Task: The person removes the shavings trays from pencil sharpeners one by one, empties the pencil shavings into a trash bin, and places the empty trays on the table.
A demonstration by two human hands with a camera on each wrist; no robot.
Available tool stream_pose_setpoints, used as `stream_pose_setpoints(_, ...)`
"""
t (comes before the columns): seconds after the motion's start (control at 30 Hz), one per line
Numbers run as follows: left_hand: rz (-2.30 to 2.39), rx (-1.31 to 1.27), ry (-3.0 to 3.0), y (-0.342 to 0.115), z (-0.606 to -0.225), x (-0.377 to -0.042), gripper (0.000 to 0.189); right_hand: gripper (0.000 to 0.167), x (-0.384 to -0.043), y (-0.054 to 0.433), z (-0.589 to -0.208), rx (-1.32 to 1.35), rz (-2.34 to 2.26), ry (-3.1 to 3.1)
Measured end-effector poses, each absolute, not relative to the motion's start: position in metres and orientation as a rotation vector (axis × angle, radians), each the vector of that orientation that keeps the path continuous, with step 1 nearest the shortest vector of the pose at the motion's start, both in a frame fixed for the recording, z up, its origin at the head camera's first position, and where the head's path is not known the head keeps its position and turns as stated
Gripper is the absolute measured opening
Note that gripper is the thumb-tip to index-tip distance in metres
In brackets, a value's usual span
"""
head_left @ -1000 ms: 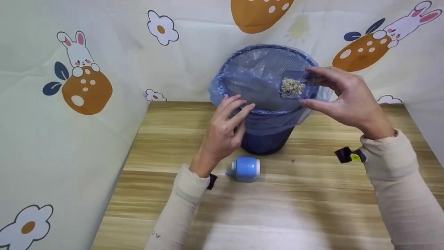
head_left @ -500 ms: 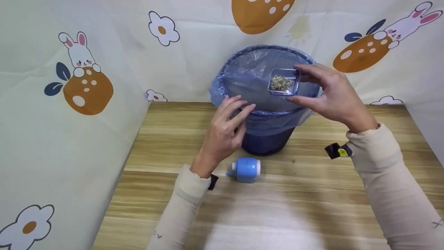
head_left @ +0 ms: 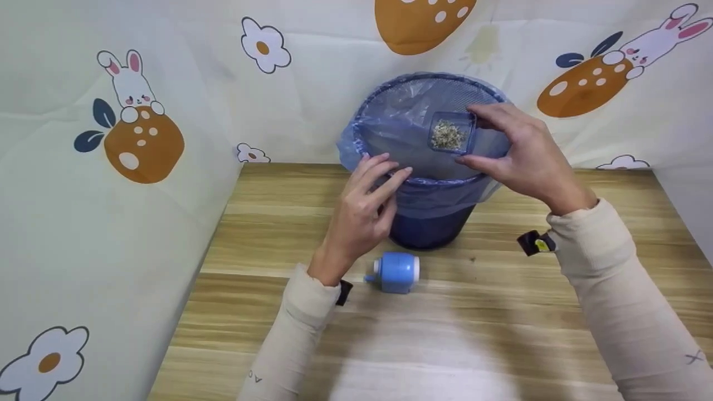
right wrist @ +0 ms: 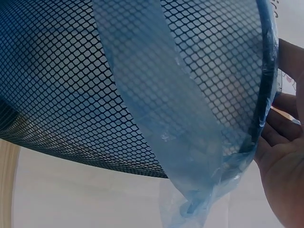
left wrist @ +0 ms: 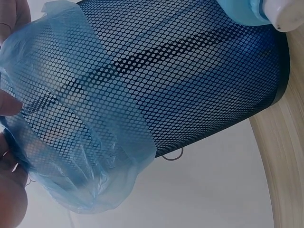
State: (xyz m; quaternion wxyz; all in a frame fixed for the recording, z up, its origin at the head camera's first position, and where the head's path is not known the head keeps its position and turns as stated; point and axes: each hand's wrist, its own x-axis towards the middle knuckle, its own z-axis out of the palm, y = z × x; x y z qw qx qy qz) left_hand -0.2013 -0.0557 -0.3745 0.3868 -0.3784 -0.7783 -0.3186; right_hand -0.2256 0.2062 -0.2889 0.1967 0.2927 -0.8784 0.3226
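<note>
In the head view, my right hand (head_left: 526,150) pinches a small clear shavings drawer (head_left: 461,118) between thumb and fingers, above the mouth of a wastebasket. Pale pencil shavings (head_left: 448,136) lie in it. The dark blue mesh wastebasket (head_left: 429,229) is lined with a thin blue plastic bag (head_left: 445,196) folded over its rim. My left hand (head_left: 362,209) holds the near left of that rim, fingertips over the edge; the left wrist view shows a thumb (left wrist: 8,103) against the bag outside. In the right wrist view the rim and bag partly hide the right hand (right wrist: 282,147).
A blue pencil sharpener (head_left: 396,272) with a white end lies on the wood-grain table (head_left: 267,312) just in front of the wastebasket. A patterned cloth wall (head_left: 312,111) stands close behind and at the sides. A small dark speck (head_left: 473,259) is on the tabletop.
My right hand has brought the drawer leftward, further over the wastebasket's opening, and its tilt has varied slightly. The shavings are still in it. My left hand has stayed at the rim.
</note>
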Motion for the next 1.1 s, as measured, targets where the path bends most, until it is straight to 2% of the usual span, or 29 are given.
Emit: stream_pose_setpoints(1.1, -0.842, -0.959, -1.955, -0.053, -0.374, -0.203, 0.037, 0.065, -0.229, 0.204, -0.303, 0.855, 0.757, -2.334)
